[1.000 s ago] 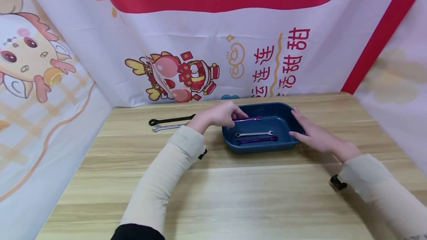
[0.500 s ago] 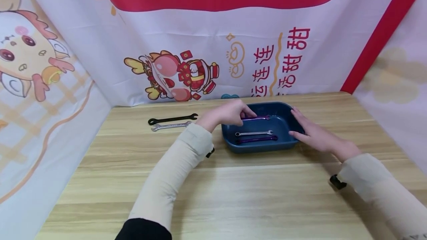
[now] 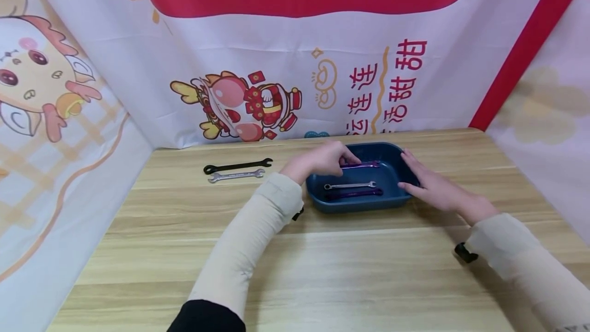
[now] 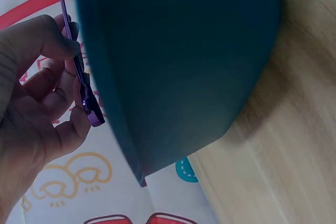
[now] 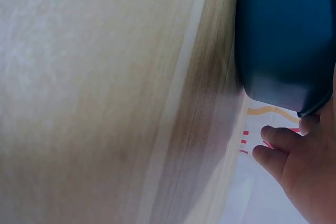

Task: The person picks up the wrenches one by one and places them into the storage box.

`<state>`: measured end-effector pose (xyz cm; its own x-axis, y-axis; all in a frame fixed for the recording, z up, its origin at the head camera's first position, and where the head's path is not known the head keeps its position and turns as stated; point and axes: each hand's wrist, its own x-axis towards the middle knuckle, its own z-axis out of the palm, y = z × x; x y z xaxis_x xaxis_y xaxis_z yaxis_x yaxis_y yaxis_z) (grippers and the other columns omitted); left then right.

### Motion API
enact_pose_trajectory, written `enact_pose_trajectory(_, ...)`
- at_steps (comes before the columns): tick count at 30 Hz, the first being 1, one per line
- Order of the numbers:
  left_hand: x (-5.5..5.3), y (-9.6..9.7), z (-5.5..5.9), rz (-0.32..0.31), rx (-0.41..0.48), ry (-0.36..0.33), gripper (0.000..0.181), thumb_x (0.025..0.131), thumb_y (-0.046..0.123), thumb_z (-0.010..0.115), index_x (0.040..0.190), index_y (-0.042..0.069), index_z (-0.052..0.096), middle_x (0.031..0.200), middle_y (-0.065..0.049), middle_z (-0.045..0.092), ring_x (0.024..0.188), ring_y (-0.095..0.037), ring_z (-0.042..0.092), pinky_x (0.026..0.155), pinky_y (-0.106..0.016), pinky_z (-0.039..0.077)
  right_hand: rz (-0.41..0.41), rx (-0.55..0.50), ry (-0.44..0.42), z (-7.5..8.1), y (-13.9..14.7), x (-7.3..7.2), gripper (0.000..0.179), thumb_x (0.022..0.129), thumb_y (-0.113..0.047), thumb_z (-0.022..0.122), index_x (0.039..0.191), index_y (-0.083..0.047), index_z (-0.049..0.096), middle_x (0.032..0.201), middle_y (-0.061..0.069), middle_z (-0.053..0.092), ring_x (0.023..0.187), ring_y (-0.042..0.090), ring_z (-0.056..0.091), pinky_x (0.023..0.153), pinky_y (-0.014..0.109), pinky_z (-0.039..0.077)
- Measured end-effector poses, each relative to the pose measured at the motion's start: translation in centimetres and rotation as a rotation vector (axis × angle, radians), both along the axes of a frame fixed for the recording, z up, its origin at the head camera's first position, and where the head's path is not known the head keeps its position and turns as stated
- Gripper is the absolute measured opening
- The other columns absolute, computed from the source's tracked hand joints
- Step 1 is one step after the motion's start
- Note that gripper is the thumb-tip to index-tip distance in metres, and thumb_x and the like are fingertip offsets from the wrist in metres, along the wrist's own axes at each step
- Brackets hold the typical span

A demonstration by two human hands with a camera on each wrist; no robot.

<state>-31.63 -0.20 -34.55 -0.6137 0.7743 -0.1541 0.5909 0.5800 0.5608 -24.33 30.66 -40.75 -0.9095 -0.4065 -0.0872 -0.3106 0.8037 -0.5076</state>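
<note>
My left hand (image 3: pixel 322 159) pinches a shiny purple combination wrench (image 3: pixel 367 165) between thumb and fingers. The wrench lies crosswise over the far part of a dark blue tray (image 3: pixel 392 170). Seen from the left wrist, the same purple wrench (image 4: pixel 79 69) stays just above the rim, and one ring end shows past the fingers. Inside the tray lie a small silver wrench (image 3: pixel 350 185) and a darker purple wrench (image 3: pixel 354 194), side by side. My right hand (image 3: pixel 430 182) rests on the tray's right end with thumb and fingers spread; the thumb's contact is not clear.
Left of the tray, a black wrench (image 3: pixel 238 166) and a silver wrench (image 3: pixel 236 175) lie side by side on the wooden table (image 3: pixel 350 270). A printed cloth (image 3: pixel 272 40) hangs behind the table's far edge, with more cloth at both sides.
My left hand has moved to the right over the tray, carrying the purple wrench with it. The black and silver wrenches on the table are now fully uncovered. My right hand has stayed put.
</note>
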Motion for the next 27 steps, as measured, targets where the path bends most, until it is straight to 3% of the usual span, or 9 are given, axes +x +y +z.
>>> enact_pose_trajectory(10, -0.5, 0.2, -0.7, 0.012, -0.025, -0.009, 0.053, 0.087, -0.012, 0.066, 0.134, 0.011, 0.069, 0.114, -0.015, 0.070, 0.084, -0.019, 0.056, 0.064, -0.024, 0.048, -0.001, -0.010, 0.003, -0.2, 0.1, -0.1, 0.088, 0.105, -0.045, 0.054, 0.165, -0.010, 0.000, 0.170, 0.017, -0.005, 0.152, 0.047, 0.008, 0.114, 0.067, 0.018)
enact_pose_trajectory(22, -1.0, 0.3, -1.7, 0.050, -0.043, -0.006, 0.053, 0.087, -0.013, 0.065, 0.132, 0.014, 0.072, 0.120, -0.004, 0.068, 0.093, -0.018, 0.058, 0.067, -0.024, 0.050, -0.005, -0.017, 0.006, -0.6, 0.2, -0.1, 0.089, 0.105, -0.047, 0.053, 0.166, -0.011, -0.001, 0.170, 0.017, -0.004, 0.152, 0.046, 0.009, 0.114, 0.067, 0.019)
enact_pose_trajectory(27, -1.2, 0.5, -1.9, 0.056, -0.049, 0.006, 0.050, 0.088, -0.011, 0.066, 0.131, 0.014, 0.072, 0.120, -0.005, 0.068, 0.092, -0.019, 0.058, 0.066, -0.023, 0.049, -0.004, -0.021, 0.011, -0.5, 0.2, -0.2, 0.088, 0.105, -0.046, 0.053, 0.165, -0.011, -0.001, 0.170, 0.016, -0.005, 0.152, 0.046, 0.009, 0.115, 0.066, 0.019)
